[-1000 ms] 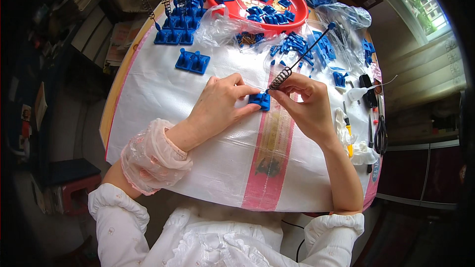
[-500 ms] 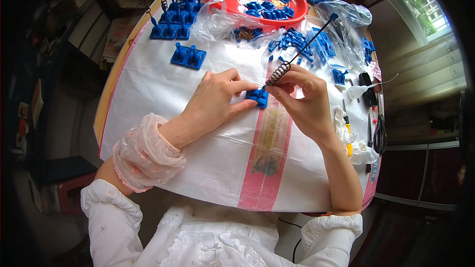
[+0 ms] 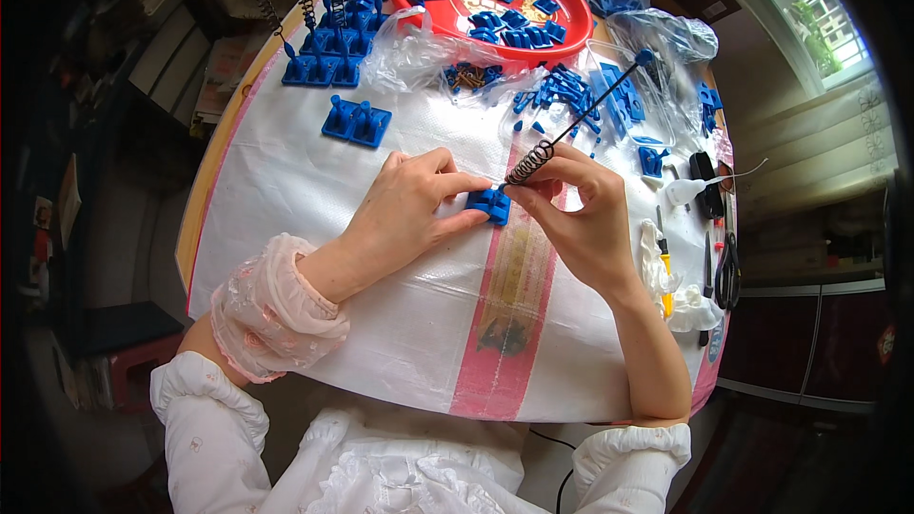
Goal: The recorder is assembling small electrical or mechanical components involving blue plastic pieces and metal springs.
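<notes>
My left hand (image 3: 411, 198) pinches a small blue plastic base (image 3: 489, 205) between thumb and fingers, holding it on the white sheet. With thumb and fingertips my right hand (image 3: 577, 205) grips the lower end of a black coil spring (image 3: 529, 163), right at the base's back edge. A straight black rod runs from the spring up to the right and ends in a blue tip (image 3: 644, 56). My fingers hide exactly how spring and base meet. Off to the left stands another blue base with short posts (image 3: 356, 122).
Blue bases with upright springs (image 3: 328, 57) crowd the far left. A red basin (image 3: 571, 46) holds several blue pieces. Loose blue pegs (image 3: 562, 88), brown screws (image 3: 468, 78) and plastic bags (image 3: 405, 57) lie before it. At right are a white squeeze bottle (image 3: 682, 192) and scissors (image 3: 727, 272).
The view has shifted slightly. Both hands keep their grips on the base and the spring, and the rod leans a little lower to the right.
</notes>
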The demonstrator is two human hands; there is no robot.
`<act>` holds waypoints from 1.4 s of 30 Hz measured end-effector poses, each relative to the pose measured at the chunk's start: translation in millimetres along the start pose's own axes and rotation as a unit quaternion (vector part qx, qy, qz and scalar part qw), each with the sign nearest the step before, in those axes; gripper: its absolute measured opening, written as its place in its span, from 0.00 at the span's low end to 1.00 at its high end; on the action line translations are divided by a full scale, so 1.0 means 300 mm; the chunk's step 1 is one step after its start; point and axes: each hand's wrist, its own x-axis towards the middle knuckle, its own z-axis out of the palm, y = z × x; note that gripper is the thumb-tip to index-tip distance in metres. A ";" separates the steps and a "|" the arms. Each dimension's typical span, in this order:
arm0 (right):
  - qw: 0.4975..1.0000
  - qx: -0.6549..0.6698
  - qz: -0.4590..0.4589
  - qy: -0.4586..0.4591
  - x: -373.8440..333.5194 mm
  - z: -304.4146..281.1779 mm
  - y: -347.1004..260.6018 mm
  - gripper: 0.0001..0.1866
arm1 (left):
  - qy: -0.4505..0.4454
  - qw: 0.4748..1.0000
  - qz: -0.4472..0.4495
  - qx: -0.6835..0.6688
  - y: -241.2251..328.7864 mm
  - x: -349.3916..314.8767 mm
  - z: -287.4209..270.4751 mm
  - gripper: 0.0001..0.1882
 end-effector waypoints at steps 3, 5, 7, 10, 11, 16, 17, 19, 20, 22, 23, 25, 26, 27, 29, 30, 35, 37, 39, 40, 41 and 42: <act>1.000 0.004 0.001 0.002 -0.001 0.003 0.002 0.07 | -0.001 1.000 -0.003 -0.003 -0.003 0.000 0.002 0.15; 1.000 0.001 -0.001 0.004 -0.002 0.001 0.004 0.07 | -0.002 1.000 0.000 -0.003 -0.004 0.005 0.003 0.15; 1.000 -0.002 -0.003 0.002 -0.005 0.005 0.011 0.07 | -0.005 1.000 0.002 0.002 -0.005 0.000 0.003 0.15; 1.000 -0.007 -0.011 0.006 -0.004 0.004 0.003 0.07 | -0.010 1.000 -0.008 -0.012 -0.004 0.004 0.002 0.16; 1.000 -0.009 -0.012 0.010 -0.006 0.005 0.003 0.07 | -0.010 1.000 -0.005 -0.012 -0.005 0.003 0.004 0.16; 1.000 -0.006 -0.010 0.011 -0.012 0.014 0.016 0.06 | -0.006 1.000 -0.001 -0.009 -0.013 0.000 0.008 0.16; 1.000 -0.008 -0.010 0.012 -0.014 0.015 0.019 0.06 | -0.006 1.000 0.000 -0.010 -0.013 0.001 0.008 0.16; 1.000 -0.011 -0.009 0.014 -0.015 0.016 0.019 0.06 | -0.006 1.000 0.002 -0.011 -0.012 0.002 0.008 0.16; 1.000 -0.012 -0.008 0.015 -0.016 0.017 0.019 0.06 | -0.006 1.000 0.004 -0.009 -0.015 0.001 0.009 0.16; 1.000 -0.019 -0.016 0.017 -0.014 0.017 0.014 0.05 | -0.005 1.000 0.008 -0.003 -0.019 0.002 0.009 0.16; 0.999 -0.022 -0.020 0.017 -0.013 0.017 0.011 0.05 | -0.017 1.000 -0.004 -0.008 -0.015 0.002 0.006 0.16; 1.000 -0.014 -0.020 0.016 -0.014 0.017 0.015 0.05 | -0.039 0.999 -0.027 -0.016 -0.002 0.004 -0.006 0.14; 1.000 -0.011 -0.020 0.015 -0.013 0.016 0.015 0.05 | -0.028 0.999 -0.017 -0.011 -0.004 0.003 -0.004 0.15; 1.000 -0.014 -0.022 0.015 -0.012 0.013 0.013 0.05 | -0.017 1.000 -0.007 -0.005 -0.009 0.000 0.001 0.15; 0.999 -0.018 -0.023 0.015 -0.015 0.015 0.015 0.06 | -0.007 1.000 0.002 -0.002 -0.014 -0.001 0.006 0.16; 0.999 -0.016 -0.024 0.016 -0.013 0.015 0.015 0.06 | -0.006 1.000 0.001 -0.004 -0.013 0.001 0.007 0.16; 0.999 -0.017 -0.024 0.015 -0.017 0.016 0.016 0.05 | -0.011 1.000 -0.002 -0.007 -0.012 0.001 0.007 0.16; 0.999 -0.025 -0.021 0.015 -0.018 0.017 0.016 0.05 | -0.010 1.000 -0.003 -0.008 -0.009 0.002 0.006 0.15; 0.999 -0.032 -0.010 0.007 -0.018 0.016 0.010 0.06 | -0.008 1.000 -0.003 -0.008 -0.012 -0.002 0.003 0.15; 0.999 -0.037 0.001 -0.001 -0.018 0.012 0.004 0.06 | -0.008 1.000 -0.002 -0.009 -0.015 -0.003 0.005 0.15; 0.999 -0.042 0.011 -0.008 -0.018 0.010 0.000 0.07 | -0.008 1.000 -0.002 -0.013 -0.016 -0.003 0.006 0.15; 0.999 -0.037 0.002 0.000 -0.018 0.014 0.003 0.06 | -0.009 1.000 -0.003 -0.016 -0.017 -0.002 0.008 0.15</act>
